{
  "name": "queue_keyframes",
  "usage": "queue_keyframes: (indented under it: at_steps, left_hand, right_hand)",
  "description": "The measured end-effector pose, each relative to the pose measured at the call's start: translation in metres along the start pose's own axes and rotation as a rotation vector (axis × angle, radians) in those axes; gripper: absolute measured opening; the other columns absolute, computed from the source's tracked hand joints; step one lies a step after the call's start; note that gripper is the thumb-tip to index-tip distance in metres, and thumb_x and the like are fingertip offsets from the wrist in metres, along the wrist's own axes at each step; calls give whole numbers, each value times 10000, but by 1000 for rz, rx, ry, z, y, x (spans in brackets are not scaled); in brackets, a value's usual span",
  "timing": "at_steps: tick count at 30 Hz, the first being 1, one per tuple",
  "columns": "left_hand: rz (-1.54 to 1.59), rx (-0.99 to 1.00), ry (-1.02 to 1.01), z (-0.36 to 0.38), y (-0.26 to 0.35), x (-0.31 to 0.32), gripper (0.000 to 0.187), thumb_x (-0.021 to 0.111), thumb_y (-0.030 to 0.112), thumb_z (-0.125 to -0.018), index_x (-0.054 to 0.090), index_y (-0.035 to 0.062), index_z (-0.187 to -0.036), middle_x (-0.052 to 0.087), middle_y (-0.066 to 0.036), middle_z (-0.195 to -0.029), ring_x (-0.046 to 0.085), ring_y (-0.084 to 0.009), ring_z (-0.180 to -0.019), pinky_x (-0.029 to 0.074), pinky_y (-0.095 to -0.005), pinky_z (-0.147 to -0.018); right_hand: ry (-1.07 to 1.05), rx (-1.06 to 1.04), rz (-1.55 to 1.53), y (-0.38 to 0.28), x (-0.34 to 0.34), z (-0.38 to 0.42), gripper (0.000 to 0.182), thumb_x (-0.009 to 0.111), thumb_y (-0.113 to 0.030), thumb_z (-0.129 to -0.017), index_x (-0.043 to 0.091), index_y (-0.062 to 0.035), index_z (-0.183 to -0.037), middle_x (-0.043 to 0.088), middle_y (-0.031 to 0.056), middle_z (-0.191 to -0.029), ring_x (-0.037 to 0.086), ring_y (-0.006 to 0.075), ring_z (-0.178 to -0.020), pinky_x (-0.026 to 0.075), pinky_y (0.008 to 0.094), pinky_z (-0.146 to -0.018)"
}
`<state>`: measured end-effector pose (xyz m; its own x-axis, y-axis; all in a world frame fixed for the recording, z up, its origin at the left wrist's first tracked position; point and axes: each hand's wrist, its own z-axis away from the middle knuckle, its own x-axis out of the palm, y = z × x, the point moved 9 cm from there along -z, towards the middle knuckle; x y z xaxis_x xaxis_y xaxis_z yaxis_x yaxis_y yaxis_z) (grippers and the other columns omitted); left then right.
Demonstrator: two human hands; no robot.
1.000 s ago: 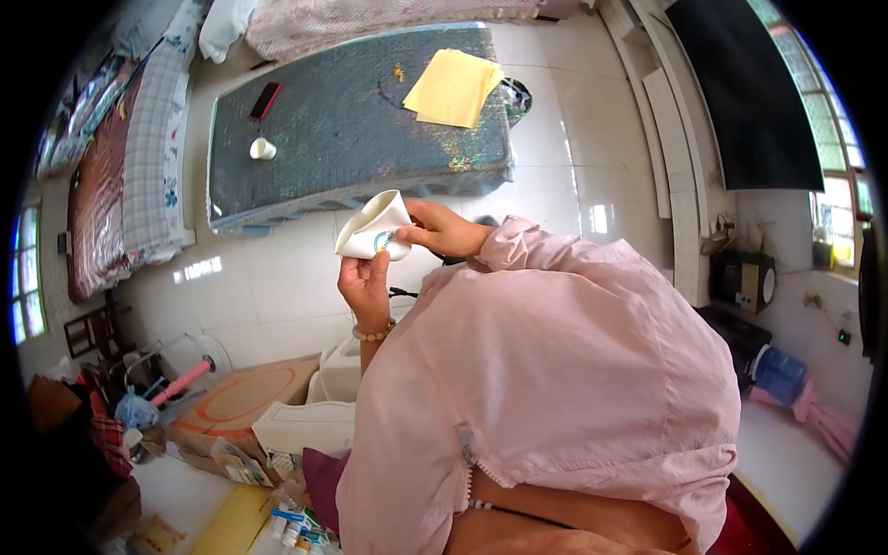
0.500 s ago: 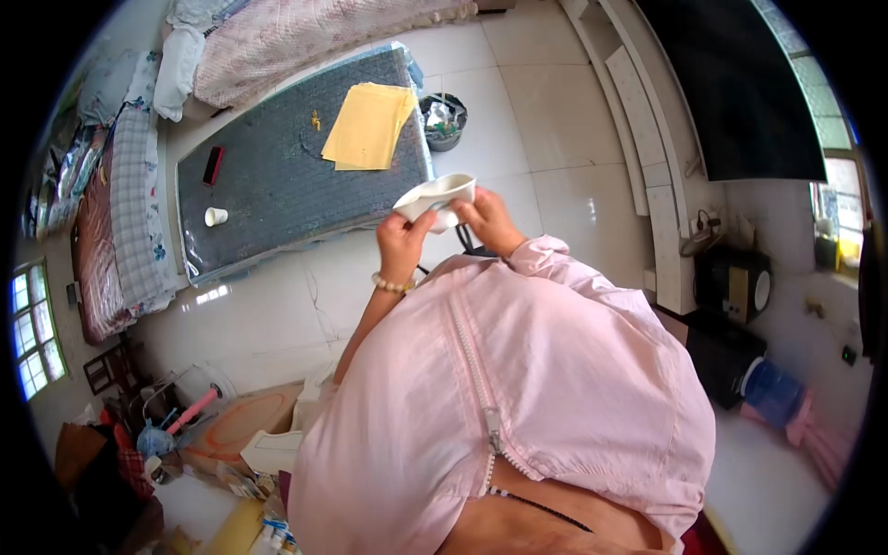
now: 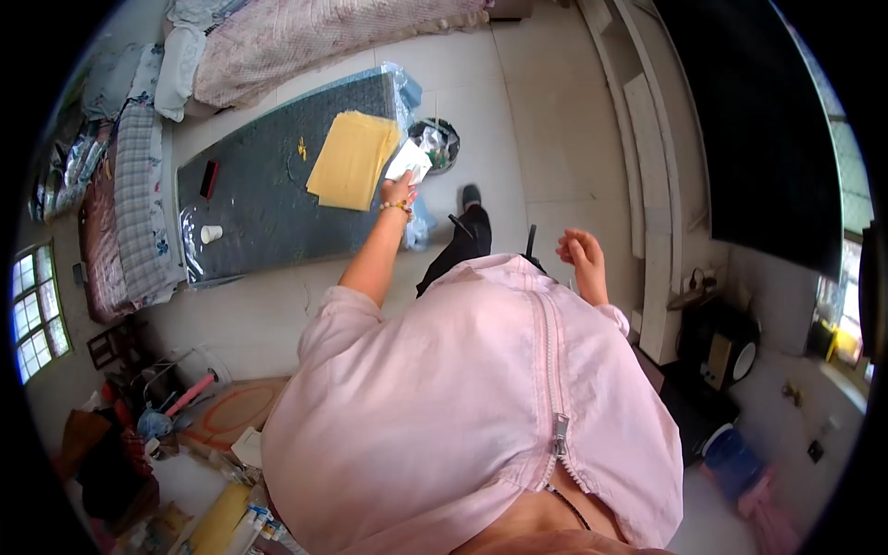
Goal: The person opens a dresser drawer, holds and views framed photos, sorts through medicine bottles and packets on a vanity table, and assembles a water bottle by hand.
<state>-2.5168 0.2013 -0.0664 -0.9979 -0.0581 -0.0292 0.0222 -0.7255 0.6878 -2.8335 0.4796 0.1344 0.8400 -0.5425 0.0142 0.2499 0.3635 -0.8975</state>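
Observation:
My left hand [image 3: 398, 191], with a beaded bracelet at the wrist, is closed on a flattened white paper cup [image 3: 408, 161]. The cup is over the right edge of the dark table, between a stack of yellow sheets [image 3: 353, 160] and a dark bin [image 3: 446, 145] on the floor. My right hand [image 3: 582, 250] is raised on the right, away from the table, its fingers curled; nothing shows in them. Another white cup [image 3: 212, 234] lies on its side at the table's near left.
The dark table [image 3: 268, 185] also holds a red-edged phone [image 3: 210, 179] and a small yellow item [image 3: 302, 149]. My shoe [image 3: 472, 195] is on the tiled floor beside the bin. A bed [image 3: 305, 46] stands behind, and a long white cabinet [image 3: 638, 139] on the right.
My hands have moved apart. The right one let go of the white cup and went right; the left carried it up towards the bin, and it now looks flatter. A shoe has come into view.

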Motion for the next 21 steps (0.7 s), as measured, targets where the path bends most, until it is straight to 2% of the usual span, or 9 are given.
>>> queue_keyframes:
  at_steps: [2, 4, 8, 11, 13, 16, 17, 18, 21]
  left_hand:
    - [-99, -2, 40, -24, 10, 7, 420, 659, 319, -795, 516, 44, -1078, 593, -84, -929, 574, -218, -703, 464, -308, -484]
    - [-310, -226, 346, -39, -1, -16, 417, 666, 407, -760, 569, 55, -961, 563, -65, -724, 494, -149, -463, 397, -277, -386]
    - [-424, -385, -24, -76, -37, 6, 322, 605, 417, -794, 542, 106, -738, 469, -24, -523, 421, -135, -367, 316, -251, -336]
    - [-310, -406, -84, -79, -22, 33, 248, 594, 330, -799, 536, 110, -699, 471, -2, -525, 410, -116, -358, 309, -251, -324]
    - [-186, -377, -284, -87, 5, 68, 179, 582, 252, -788, 552, 94, -710, 484, 11, -535, 422, -99, -373, 312, -235, -334]
    - [-287, -221, -130, -109, 80, 97, 139, 575, 210, -785, 577, 85, -724, 488, 18, -533, 432, -91, -391, 318, -214, -348]
    - [-429, -187, -235, -139, 92, 106, 193, 549, 219, -841, 601, 81, -965, 611, -29, -791, 599, -149, -627, 443, -247, -473]
    - [-416, -174, -222, -155, 113, 119, 193, 549, 219, -841, 601, 81, -965, 611, -29, -791, 599, -149, -627, 443, -247, -473]
    - [-184, 186, -150, -182, 220, 169, 225, 561, 199, -845, 599, 49, -1008, 629, -35, -791, 571, -91, -599, 424, -212, -459]
  right_hand:
    - [-26, 25, -15, -8, -10, -27, 226, 471, -129, -905, 524, -9, -1090, 593, 68, -947, 584, 130, -798, 471, 252, -721]
    - [-7, 53, -9, -27, -16, -68, 216, 469, -124, -906, 528, -16, -1084, 592, 62, -938, 583, 129, -794, 472, 252, -720]
    - [112, 45, -46, -84, -27, -156, 203, 468, -120, -910, 527, -20, -1076, 593, 60, -926, 583, 128, -791, 471, 248, -719]
    - [-23, -23, 11, -156, 2, -222, 202, 463, -114, -911, 523, -15, -1077, 591, 56, -927, 580, 126, -796, 466, 245, -720]
    - [-66, -78, 48, -192, 15, -267, 200, 461, -113, -912, 523, -16, -1076, 591, 52, -928, 579, 124, -800, 463, 244, -725]
    - [-127, -144, 61, -228, 32, -328, 198, 458, -114, -913, 524, -18, -1074, 590, 47, -929, 577, 123, -806, 460, 245, -734]
    - [-143, -142, 43, -235, 36, -348, 197, 457, -115, -914, 524, -18, -1072, 589, 45, -930, 576, 123, -808, 460, 246, -738]
    - [-161, -155, 43, -243, 41, -368, 197, 457, -115, -914, 524, -18, -1072, 589, 45, -930, 576, 123, -808, 460, 246, -738]
    - [-248, -132, 40, -264, 55, -430, 183, 452, -110, -913, 528, -15, -1050, 593, 44, -905, 578, 124, -791, 461, 249, -733]
